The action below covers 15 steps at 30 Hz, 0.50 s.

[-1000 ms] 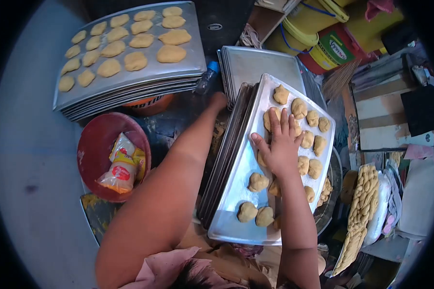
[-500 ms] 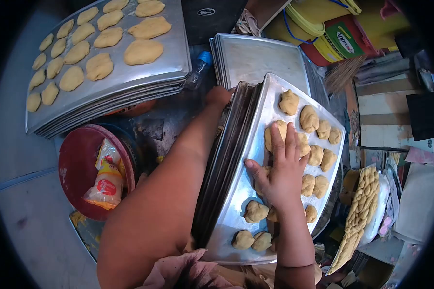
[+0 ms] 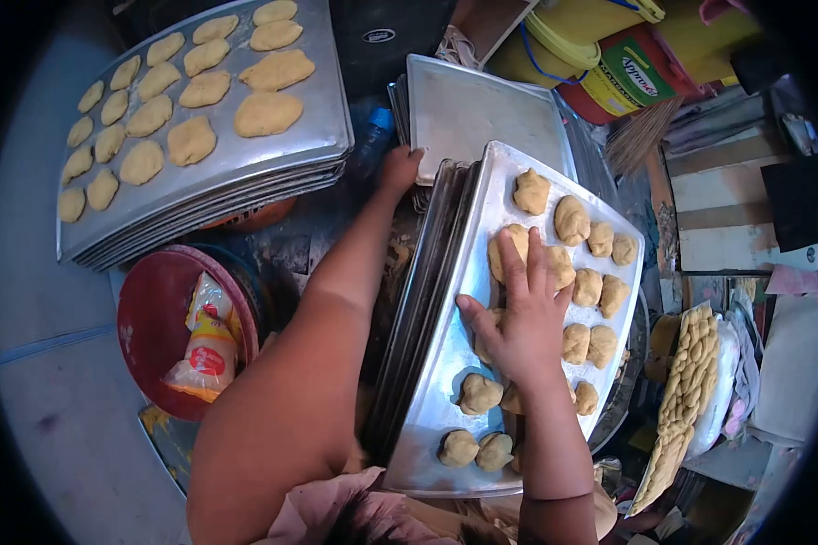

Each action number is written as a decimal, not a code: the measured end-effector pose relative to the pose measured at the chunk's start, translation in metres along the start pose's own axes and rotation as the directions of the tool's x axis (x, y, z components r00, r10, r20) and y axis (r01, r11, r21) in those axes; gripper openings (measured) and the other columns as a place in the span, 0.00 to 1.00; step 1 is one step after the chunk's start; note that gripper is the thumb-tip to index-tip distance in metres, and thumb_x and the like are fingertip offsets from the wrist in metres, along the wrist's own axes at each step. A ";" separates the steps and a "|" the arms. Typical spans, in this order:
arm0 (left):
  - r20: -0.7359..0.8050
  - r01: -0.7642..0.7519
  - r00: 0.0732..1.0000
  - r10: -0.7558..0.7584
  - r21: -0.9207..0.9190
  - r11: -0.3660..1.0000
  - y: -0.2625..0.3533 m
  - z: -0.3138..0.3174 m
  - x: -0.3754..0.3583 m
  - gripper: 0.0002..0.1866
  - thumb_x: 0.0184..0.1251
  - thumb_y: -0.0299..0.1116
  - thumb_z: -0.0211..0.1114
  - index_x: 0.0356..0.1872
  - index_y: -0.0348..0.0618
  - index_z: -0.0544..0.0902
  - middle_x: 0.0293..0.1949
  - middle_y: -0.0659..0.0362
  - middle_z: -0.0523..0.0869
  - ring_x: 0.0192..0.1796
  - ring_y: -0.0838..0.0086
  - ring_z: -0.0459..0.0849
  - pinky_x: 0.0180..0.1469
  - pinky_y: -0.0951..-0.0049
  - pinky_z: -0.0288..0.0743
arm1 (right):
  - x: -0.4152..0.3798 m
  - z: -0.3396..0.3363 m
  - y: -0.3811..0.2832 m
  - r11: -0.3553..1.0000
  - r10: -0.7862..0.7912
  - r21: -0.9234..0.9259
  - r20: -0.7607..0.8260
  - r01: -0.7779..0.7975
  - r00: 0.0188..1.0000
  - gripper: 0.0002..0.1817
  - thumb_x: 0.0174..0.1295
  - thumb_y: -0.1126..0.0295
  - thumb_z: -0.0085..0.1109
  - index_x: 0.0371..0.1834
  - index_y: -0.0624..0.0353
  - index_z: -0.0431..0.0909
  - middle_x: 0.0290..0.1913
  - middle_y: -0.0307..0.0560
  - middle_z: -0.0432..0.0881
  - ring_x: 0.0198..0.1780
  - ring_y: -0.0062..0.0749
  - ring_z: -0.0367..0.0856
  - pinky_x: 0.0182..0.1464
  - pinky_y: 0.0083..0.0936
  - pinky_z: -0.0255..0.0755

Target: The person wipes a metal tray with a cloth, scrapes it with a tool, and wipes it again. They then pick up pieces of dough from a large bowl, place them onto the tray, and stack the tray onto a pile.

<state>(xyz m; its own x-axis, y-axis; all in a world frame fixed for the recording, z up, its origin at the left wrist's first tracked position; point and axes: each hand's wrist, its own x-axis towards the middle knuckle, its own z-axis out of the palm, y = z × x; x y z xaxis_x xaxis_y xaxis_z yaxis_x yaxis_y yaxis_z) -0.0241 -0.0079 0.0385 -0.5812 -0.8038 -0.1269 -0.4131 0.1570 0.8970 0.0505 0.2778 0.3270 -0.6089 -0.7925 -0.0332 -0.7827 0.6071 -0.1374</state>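
Note:
My left hand (image 3: 400,170) grips the near corner of an empty metal baking tray (image 3: 486,118), which sits slightly askew over the stack beneath it. My right hand (image 3: 525,331) lies with fingers spread over a dough-laden baking tray (image 3: 436,409), its fingertips touching or just above a dough piece (image 3: 497,259). Around that hand sit several rounded dough lumps, among them a dough lump (image 3: 531,191) at the far end and another dough lump (image 3: 480,393) near the wrist. My palm hides part of some pieces. More dark-edged trays (image 3: 427,272) are stacked under this tray.
A tall tray stack (image 3: 323,150) with flattened dough pieces stands at upper left. Below it, a maroon bucket (image 3: 141,318) holds plastic packets (image 3: 204,350). A blue-capped bottle (image 3: 373,136), margarine tub (image 3: 623,77), broom (image 3: 643,127) and braided dough (image 3: 686,391) are nearby.
My left hand has moved slightly up, and the empty tray's near corner has shifted off its stack in that hand. My right hand stays spread over the dough. The view has tilted a little.

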 end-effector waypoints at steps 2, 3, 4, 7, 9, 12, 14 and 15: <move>0.003 -0.027 1.000 0.029 -0.339 0.941 0.018 -0.004 0.002 0.16 0.65 0.37 0.61 0.41 0.31 0.82 0.40 0.45 0.86 0.44 0.59 0.86 0.46 0.64 0.77 | 0.000 0.000 0.000 1.000 -0.005 -0.008 -0.005 0.005 1.000 0.45 0.57 0.40 0.60 0.75 0.44 0.57 0.76 0.62 0.52 0.76 0.53 0.54 0.68 0.71 0.39; 0.037 -0.007 0.999 0.036 -0.591 0.807 0.027 -0.002 0.006 0.15 0.65 0.36 0.61 0.41 0.32 0.82 0.39 0.47 0.86 0.43 0.62 0.85 0.47 0.65 0.77 | 0.000 0.000 0.000 1.000 0.006 -0.004 0.004 -0.006 1.000 0.44 0.57 0.40 0.60 0.75 0.44 0.58 0.76 0.61 0.53 0.76 0.52 0.53 0.69 0.70 0.38; 0.065 0.022 0.997 0.049 -0.795 0.606 0.035 -0.001 0.010 0.14 0.65 0.35 0.61 0.42 0.33 0.82 0.39 0.50 0.86 0.42 0.65 0.85 0.47 0.67 0.77 | 0.000 0.000 -0.001 1.000 0.011 -0.001 0.007 -0.011 1.000 0.44 0.57 0.40 0.60 0.75 0.45 0.58 0.76 0.61 0.53 0.76 0.52 0.53 0.69 0.70 0.38; 0.081 -0.037 0.980 0.181 -0.821 0.570 0.076 -0.016 0.003 0.13 0.64 0.32 0.61 0.45 0.35 0.82 0.39 0.55 0.86 0.40 0.71 0.84 0.45 0.69 0.77 | 0.000 -0.002 -0.002 1.000 0.018 0.007 0.003 -0.018 1.000 0.44 0.57 0.41 0.60 0.75 0.45 0.58 0.75 0.61 0.54 0.76 0.51 0.53 0.69 0.70 0.38; 0.054 -0.125 0.963 0.262 -0.776 0.619 0.102 -0.032 -0.004 0.13 0.63 0.31 0.61 0.45 0.34 0.82 0.37 0.56 0.86 0.39 0.73 0.83 0.44 0.71 0.77 | 0.000 -0.001 -0.001 1.000 0.014 0.018 -0.014 -0.014 1.000 0.43 0.57 0.41 0.60 0.75 0.45 0.58 0.75 0.60 0.54 0.76 0.51 0.53 0.69 0.71 0.37; -0.006 -0.339 0.907 0.422 -0.606 0.720 0.140 -0.056 -0.011 0.14 0.62 0.31 0.60 0.45 0.34 0.83 0.35 0.57 0.86 0.37 0.75 0.82 0.42 0.72 0.76 | -0.001 0.001 0.000 1.000 0.004 0.008 -0.037 -0.004 0.999 0.43 0.57 0.41 0.59 0.74 0.45 0.59 0.75 0.60 0.54 0.76 0.50 0.54 0.69 0.71 0.36; -0.052 -0.528 0.820 0.569 -0.451 0.720 0.175 -0.079 -0.024 0.15 0.61 0.31 0.58 0.45 0.33 0.83 0.32 0.56 0.86 0.34 0.75 0.81 0.39 0.70 0.75 | -0.002 0.002 0.002 1.000 -0.007 0.030 -0.055 0.009 0.998 0.43 0.57 0.40 0.59 0.75 0.44 0.59 0.75 0.60 0.54 0.76 0.52 0.54 0.69 0.71 0.35; -0.073 -0.581 0.789 0.610 -0.408 0.704 0.187 -0.085 -0.031 0.16 0.61 0.32 0.58 0.46 0.34 0.83 0.32 0.53 0.86 0.33 0.73 0.81 0.39 0.70 0.75 | -0.002 0.001 0.003 0.999 -0.006 0.033 -0.046 0.007 0.999 0.44 0.57 0.40 0.59 0.75 0.44 0.58 0.76 0.59 0.52 0.76 0.53 0.54 0.70 0.70 0.36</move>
<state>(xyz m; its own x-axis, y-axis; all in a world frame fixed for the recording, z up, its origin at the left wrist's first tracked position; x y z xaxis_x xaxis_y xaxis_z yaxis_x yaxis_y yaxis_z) -0.0236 -0.0030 0.2463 -0.6596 -0.5804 0.4776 0.3335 0.3434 0.8780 0.0500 0.2811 0.3253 -0.6096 -0.7926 0.0136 -0.7824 0.5989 -0.1706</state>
